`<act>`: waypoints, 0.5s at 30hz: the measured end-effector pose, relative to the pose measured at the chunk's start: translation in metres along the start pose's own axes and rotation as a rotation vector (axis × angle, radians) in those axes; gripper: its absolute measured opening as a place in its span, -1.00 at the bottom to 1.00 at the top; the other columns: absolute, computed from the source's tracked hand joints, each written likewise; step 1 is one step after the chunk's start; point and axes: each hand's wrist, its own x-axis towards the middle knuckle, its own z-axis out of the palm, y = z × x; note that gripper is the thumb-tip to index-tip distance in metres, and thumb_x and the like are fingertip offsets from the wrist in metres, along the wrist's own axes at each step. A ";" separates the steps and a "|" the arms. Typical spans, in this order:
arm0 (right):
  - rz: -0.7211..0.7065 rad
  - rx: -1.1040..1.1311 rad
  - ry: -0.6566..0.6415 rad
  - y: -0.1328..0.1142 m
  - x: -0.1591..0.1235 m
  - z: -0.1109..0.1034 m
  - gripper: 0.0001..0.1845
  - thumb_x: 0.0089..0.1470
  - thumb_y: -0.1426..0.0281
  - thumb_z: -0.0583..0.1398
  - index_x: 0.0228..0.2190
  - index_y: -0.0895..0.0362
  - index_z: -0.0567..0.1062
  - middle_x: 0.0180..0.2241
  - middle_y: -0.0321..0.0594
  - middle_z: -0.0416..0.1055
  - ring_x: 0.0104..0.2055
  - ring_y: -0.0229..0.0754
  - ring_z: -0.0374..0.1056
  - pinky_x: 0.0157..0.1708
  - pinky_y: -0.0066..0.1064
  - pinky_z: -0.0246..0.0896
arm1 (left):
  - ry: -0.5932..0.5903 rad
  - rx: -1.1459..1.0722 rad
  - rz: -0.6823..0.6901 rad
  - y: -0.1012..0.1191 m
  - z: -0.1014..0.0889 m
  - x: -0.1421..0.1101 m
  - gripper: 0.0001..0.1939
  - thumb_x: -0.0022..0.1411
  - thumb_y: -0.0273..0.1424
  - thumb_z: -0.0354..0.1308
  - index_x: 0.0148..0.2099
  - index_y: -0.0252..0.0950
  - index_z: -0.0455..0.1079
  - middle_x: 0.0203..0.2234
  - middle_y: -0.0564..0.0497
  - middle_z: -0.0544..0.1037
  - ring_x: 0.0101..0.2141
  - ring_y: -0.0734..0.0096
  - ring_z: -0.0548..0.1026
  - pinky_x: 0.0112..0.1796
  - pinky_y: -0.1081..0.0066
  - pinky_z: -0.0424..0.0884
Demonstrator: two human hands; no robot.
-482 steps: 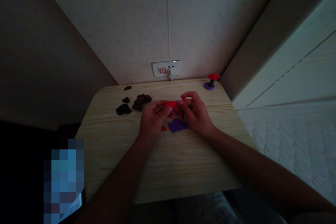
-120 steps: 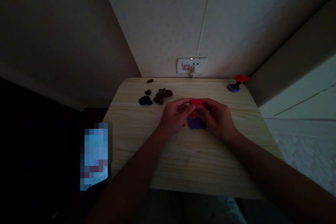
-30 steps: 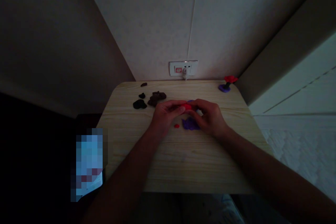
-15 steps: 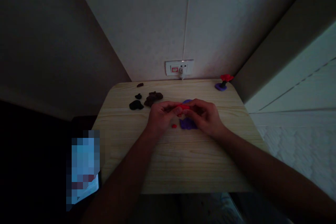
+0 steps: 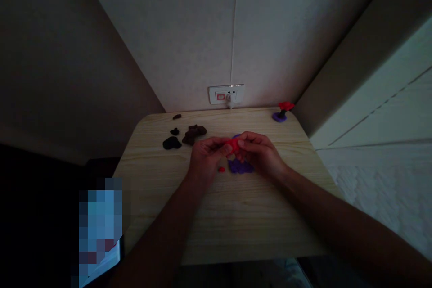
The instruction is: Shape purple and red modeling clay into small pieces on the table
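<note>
Both hands meet over the middle of a light wooden table [image 5: 216,216]. My left hand [image 5: 205,157] and my right hand [image 5: 258,153] each pinch a piece of red clay [image 5: 232,145] held between their fingertips. Just under the hands, a flat lump of purple clay [image 5: 240,167] lies on the table, partly hidden by my right hand. A small red clay bit [image 5: 221,169] lies beside it, below my left hand.
Dark brown clay lumps [image 5: 193,134] and a black lump [image 5: 171,143] lie at the back left. A small clay flower, red on a purple base [image 5: 281,111], stands at the back right corner. A wall socket [image 5: 225,94] sits behind the table. A lit screen [image 5: 97,229] is at lower left.
My hands keep working the red clay between them, staying together over the purple lump. The view has shifted slightly; nothing else on the table moved.
</note>
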 end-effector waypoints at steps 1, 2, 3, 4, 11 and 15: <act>0.003 -0.001 -0.005 0.001 0.001 0.000 -0.70 -0.07 0.23 0.48 -0.45 0.16 0.57 -0.51 -0.24 0.55 -0.53 -0.26 0.40 -0.53 -0.43 0.34 | -0.005 0.005 -0.002 0.000 0.001 0.000 -0.79 -0.09 -0.38 0.54 -0.33 -0.27 0.66 -0.50 -0.01 0.65 -0.52 0.46 0.50 -0.43 0.40 0.42; 0.001 -0.012 -0.012 0.002 0.002 -0.001 -0.71 -0.04 0.22 0.46 -0.43 0.16 0.57 -0.50 -0.23 0.55 -0.51 -0.24 0.43 -0.53 -0.42 0.35 | -0.008 0.005 -0.005 0.000 0.002 0.000 -0.79 -0.08 -0.38 0.53 -0.33 -0.27 0.66 -0.50 -0.01 0.65 -0.52 0.46 0.49 -0.43 0.40 0.42; -0.011 -0.026 -0.019 0.003 0.003 -0.002 -0.72 -0.01 0.22 0.44 -0.41 0.16 0.56 -0.49 -0.23 0.55 -0.50 -0.23 0.44 -0.52 -0.42 0.36 | -0.007 -0.004 -0.006 0.000 0.003 0.000 -0.80 -0.07 -0.38 0.52 -0.33 -0.28 0.65 -0.50 0.00 0.64 -0.52 0.46 0.49 -0.43 0.40 0.41; -0.028 -0.042 -0.022 0.004 0.003 -0.003 -0.72 0.01 0.21 0.43 -0.38 0.16 0.57 -0.48 -0.23 0.55 -0.49 -0.23 0.44 -0.51 -0.42 0.35 | -0.001 -0.020 -0.006 0.001 0.003 0.001 -0.80 -0.07 -0.39 0.52 -0.34 -0.29 0.64 -0.50 0.01 0.63 -0.52 0.47 0.48 -0.42 0.40 0.41; -0.267 -0.403 0.093 0.003 -0.003 -0.008 -0.66 0.13 0.21 0.36 -0.09 0.10 0.55 -0.37 -0.25 0.56 -0.43 -0.25 0.41 -0.41 -0.39 0.38 | 0.139 -0.166 0.034 0.005 -0.007 0.012 -0.70 0.01 -0.37 0.48 -0.16 -0.30 0.61 -0.29 -0.01 0.66 -0.38 0.54 0.51 -0.30 0.48 0.43; -0.592 -0.925 -0.022 0.000 -0.012 -0.004 -0.79 0.21 0.32 0.29 -0.12 0.12 0.57 -0.27 -0.12 0.57 -0.22 -0.12 0.47 -0.16 -0.22 0.42 | 0.190 -0.247 0.006 0.008 -0.013 0.015 -0.80 0.07 -0.37 0.45 -0.22 -0.28 0.61 -0.27 0.01 0.65 -0.36 0.56 0.52 -0.29 0.51 0.46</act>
